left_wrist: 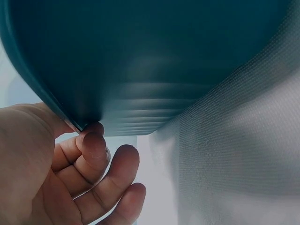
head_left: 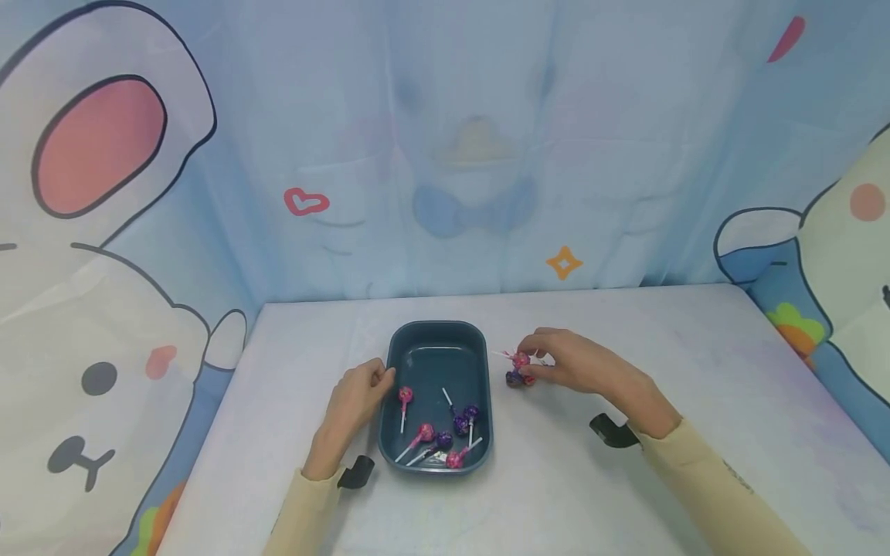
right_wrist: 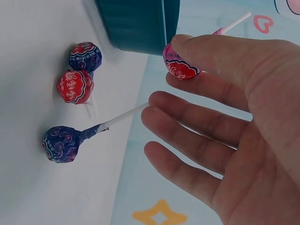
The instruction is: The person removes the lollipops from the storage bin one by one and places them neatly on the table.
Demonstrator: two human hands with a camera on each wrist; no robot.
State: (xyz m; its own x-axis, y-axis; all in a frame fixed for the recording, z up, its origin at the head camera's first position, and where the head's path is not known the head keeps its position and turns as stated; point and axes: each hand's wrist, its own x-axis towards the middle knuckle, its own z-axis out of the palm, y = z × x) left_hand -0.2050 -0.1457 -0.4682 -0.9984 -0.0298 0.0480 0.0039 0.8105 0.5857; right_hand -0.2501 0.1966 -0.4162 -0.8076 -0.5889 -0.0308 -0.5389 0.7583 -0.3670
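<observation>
A dark teal plastic bin (head_left: 445,367) stands on the table, with several pink and purple wrapped lollipops (head_left: 461,425) lying mostly in its near half. My left hand (head_left: 356,398) pinches the bin's left rim between thumb and forefinger, the other fingers loosely bent. Just right of the bin, my right hand (head_left: 580,361) pinches a pink lollipop (right_wrist: 180,65) by its wrapped head, raised off the table. Below that hand lie a red lollipop (right_wrist: 75,86), a blue-and-red one (right_wrist: 88,58) and a purple one (right_wrist: 61,144) with its stick pointing toward the fingers.
A white cloth covers the table (head_left: 556,479). Behind it hangs a light blue curtain (head_left: 480,255) printed with cartoon animals. Dark camera mounts sit under the left wrist (head_left: 357,472) and the right wrist (head_left: 613,431).
</observation>
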